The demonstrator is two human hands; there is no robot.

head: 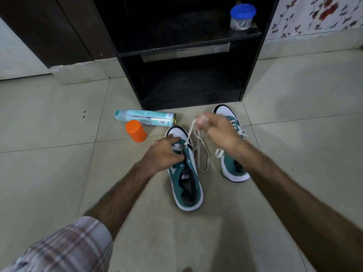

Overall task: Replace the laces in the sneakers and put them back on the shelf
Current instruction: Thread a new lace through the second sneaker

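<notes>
Two green and white sneakers stand on the tiled floor in front of a dark shelf unit (188, 48). My left hand (165, 152) grips the near sneaker (186, 185) at its lace area by the tongue. Raised above the gap between the shoes, my right hand (218, 132) pinches a white lace (200, 150), and it is blurred. The lace runs from the near sneaker's eyelets up to my fingers, and its slack loops on the floor. The far sneaker (233, 165) lies partly under my right wrist, with its own white lace threaded.
A pale teal spray can (145, 117) lies on its side left of the shoes, with an orange cap (136, 131) beside it. A clear jar with a blue lid (242, 16) stands on the upper shelf. Open tiled floor surrounds the shoes.
</notes>
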